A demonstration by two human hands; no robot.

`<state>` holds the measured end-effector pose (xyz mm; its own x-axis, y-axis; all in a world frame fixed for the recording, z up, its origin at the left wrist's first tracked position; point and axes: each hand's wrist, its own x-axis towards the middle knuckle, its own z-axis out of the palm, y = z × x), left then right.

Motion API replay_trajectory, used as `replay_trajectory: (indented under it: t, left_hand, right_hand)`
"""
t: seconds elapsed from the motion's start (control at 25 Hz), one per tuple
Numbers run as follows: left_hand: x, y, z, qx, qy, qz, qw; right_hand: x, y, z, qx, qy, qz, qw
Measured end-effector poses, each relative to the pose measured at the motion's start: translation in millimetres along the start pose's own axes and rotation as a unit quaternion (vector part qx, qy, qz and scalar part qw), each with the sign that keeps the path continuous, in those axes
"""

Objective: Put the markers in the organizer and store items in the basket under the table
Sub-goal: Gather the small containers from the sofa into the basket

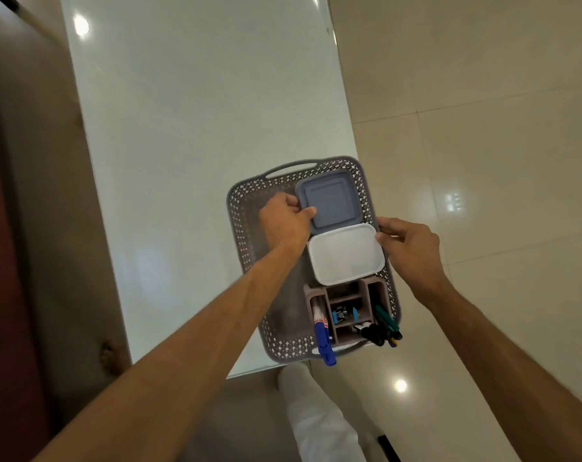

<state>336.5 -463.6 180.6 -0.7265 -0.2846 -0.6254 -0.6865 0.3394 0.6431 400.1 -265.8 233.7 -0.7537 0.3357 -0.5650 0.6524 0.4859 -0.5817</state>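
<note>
A grey perforated basket (246,235) sits on the white table (189,111), at its near right corner. Inside it lie a blue-lidded container (331,198) at the far end, a white-lidded container (346,253) in the middle, and a grey compartment organizer (359,290) at the near end. The organizer holds a blue marker (324,340) on its left, dark and green markers (384,326) on its right, and small clips in the centre. My left hand (284,221) grips the blue-lidded container's left edge. My right hand (408,243) holds the basket's right rim beside the white container.
The basket's right side overhangs the table's right edge. Beige tiled floor (483,128) lies to the right. My leg in white trousers (316,415) stands below the table's near edge. Dark brown furniture (12,228) runs along the left.
</note>
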Motion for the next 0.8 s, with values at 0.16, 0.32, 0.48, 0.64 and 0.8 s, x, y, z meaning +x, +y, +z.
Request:
replay_trajectory:
  t: [0.16,0.32,0.48,0.64,0.8]
  left_hand:
    - [-7,8,-5,0.053,-0.032,0.087,0.994]
    - [-18,23,-86,0.157,-0.053,0.377,0.911]
    - [5,26,-210,0.263,-0.046,0.452,0.851]
    - [85,-6,-362,0.321,-0.004,0.391,0.863]
    - [177,-64,-492,0.394,-0.041,0.252,0.883]
  right_hand:
    - [-3,2,-11,-0.023,-0.012,0.018,1.000]
    - [-9,-37,-20,-0.130,0.026,-0.062,0.989]
    - [-25,-125,17,-0.177,0.026,-0.159,0.971]
    - [-49,-241,143,-0.150,-0.034,-0.239,0.959]
    - [-67,-335,298,-0.108,-0.097,-0.276,0.950]
